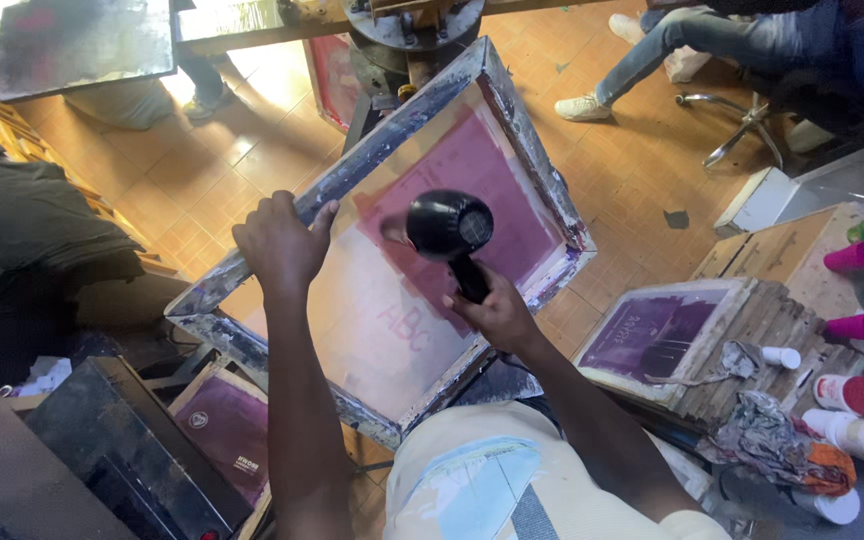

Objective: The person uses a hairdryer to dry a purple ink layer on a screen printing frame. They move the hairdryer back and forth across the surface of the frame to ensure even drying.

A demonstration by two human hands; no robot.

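Note:
A large printing screen (537, 165) with a worn, paint-stained frame and pinkish-purple mesh is tilted up in the middle of the head view. My left hand (280, 243) grips the frame's left rail. My right hand (497, 313) is wrapped around the handle of a black hair dryer (449, 226), whose round body sits close over the mesh, nozzle toward the screen.
A smaller purple screen (652, 335) lies on a wooden stack at right, beside rags (777, 430) and several paint bottles (857, 435). A dark box (132, 450) and another screen (227, 430) stand lower left. A seated person's legs (692, 45) are at top right, by a press base (412, 30).

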